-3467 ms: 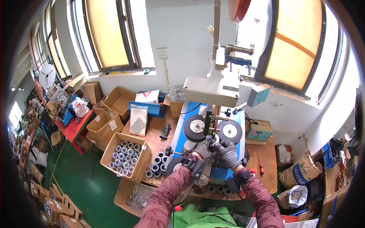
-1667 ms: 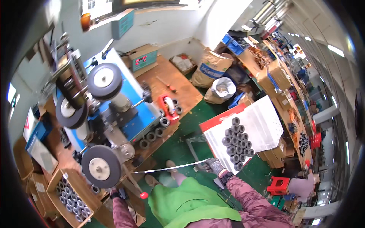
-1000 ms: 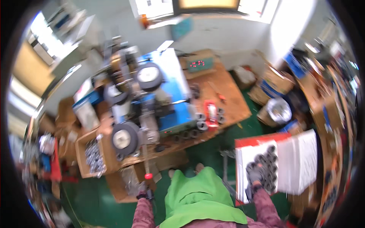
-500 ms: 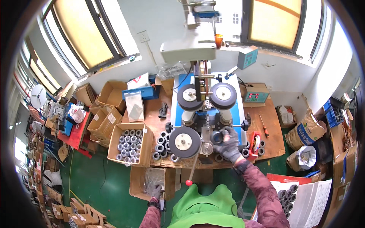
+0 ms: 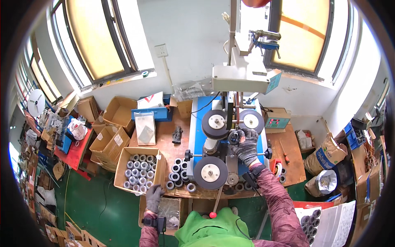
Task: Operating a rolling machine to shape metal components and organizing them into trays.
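My right hand (image 5: 246,147), in a striped grey glove, is closed on a dark ring-shaped part (image 5: 234,137), holding it among the machine's rollers. Close by are a black roller with a pale hub (image 5: 216,121) and a second such roller (image 5: 252,120). A larger front roller (image 5: 210,173) stands to the left of my right forearm. My left hand (image 5: 154,198), also gloved, hovers by the front edge of a carton (image 5: 119,175) filled with silvery rings; its fingers look loosely apart and nothing shows in them. Below it, a lower carton (image 5: 176,226) holds clear plastic film.
Loose dark rings (image 5: 175,176) stand on the brown table (image 5: 164,133) between the carton and the machine. A screwdriver (image 5: 285,152) and a red tape dispenser (image 5: 276,165) lie to the right. A red-knobbed lever (image 5: 213,215) sticks out towards me. More rings (image 5: 311,222) rest on white sheets.
My left hand has risen out of the lower carton to the ring carton's front edge. My right hand has moved farther in with the ring part, up to the back rollers. The view has shifted.
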`<state>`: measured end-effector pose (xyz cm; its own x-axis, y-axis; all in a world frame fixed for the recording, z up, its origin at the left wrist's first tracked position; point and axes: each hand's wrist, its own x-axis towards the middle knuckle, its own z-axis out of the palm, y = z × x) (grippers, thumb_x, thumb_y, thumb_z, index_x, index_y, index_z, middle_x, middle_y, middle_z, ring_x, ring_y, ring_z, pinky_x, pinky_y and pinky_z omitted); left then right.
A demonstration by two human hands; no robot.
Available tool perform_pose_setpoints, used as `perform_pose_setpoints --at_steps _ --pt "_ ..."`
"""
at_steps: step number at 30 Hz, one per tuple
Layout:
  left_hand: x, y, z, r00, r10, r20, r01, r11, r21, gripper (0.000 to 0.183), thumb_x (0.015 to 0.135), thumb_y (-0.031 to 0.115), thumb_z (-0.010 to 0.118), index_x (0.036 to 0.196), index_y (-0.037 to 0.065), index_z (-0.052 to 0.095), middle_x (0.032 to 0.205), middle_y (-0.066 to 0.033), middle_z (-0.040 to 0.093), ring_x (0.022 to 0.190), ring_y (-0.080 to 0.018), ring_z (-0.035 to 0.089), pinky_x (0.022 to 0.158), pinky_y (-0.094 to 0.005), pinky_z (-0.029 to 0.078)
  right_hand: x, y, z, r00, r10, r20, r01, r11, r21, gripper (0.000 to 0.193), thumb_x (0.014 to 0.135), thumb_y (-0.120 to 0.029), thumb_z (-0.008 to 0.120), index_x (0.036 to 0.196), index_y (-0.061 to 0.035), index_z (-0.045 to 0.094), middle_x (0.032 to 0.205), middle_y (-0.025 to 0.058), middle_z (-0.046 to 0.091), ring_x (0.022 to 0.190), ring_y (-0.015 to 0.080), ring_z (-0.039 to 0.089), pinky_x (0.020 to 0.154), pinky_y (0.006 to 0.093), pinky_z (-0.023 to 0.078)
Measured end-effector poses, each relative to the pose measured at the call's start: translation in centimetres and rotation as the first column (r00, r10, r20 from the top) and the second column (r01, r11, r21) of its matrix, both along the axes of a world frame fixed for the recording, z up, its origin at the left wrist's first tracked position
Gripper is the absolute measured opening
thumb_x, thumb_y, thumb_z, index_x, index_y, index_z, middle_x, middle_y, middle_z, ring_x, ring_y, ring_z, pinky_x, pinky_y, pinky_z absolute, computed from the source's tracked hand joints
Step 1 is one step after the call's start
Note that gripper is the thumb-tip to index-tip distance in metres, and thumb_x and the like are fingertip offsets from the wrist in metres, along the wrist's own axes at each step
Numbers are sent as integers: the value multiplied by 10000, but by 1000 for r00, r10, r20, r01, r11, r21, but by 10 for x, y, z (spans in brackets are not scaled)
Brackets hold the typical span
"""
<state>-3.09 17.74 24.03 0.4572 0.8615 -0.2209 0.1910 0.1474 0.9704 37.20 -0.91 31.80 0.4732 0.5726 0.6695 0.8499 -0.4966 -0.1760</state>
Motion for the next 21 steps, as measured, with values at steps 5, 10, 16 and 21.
perform_pose_setpoints --at_steps 5,10,16,21 --pt "107 -29 102 959 -236 154 242 970 -20 313 877 160 559 1123 -32 535 1000 -94 598 897 -174 602 767 -259 487 18 -5 8 998 69 13 -67 988 -140 669 574 -387 719 1115 -43 526 1094 122 506 1020 308 458 904 482 319" --pt "222 -71 154 785 -452 423 561 809 -175 413 890 152 512 1238 -46 412 1064 -138 569 968 -204 575 872 -304 462 47 -16 7 989 116 87 -88 957 -278 726 618 -522 649 1166 -63 523 1184 99 491 1079 278 440 952 486 288" --pt "327 -61 59 622 -594 510 782 496 -377 258 761 24 606 1006 12 525 1056 -111 557 1004 -211 540 806 -367 488 38 -9 -3 973 176 148 -156 978 -138 672 636 -467 650 1180 -95 518 1209 94 496 1086 284 444 991 516 242" --pt "354 -67 60 632 -773 -55 755 598 270 282 671 15 674 941 19 590 936 -77 638 907 -143 586 767 -303 490 39 -14 6 977 211 41 -209 977 -46 631 594 -373 697 1144 -105 542 1177 91 521 1083 287 462 979 511 270"
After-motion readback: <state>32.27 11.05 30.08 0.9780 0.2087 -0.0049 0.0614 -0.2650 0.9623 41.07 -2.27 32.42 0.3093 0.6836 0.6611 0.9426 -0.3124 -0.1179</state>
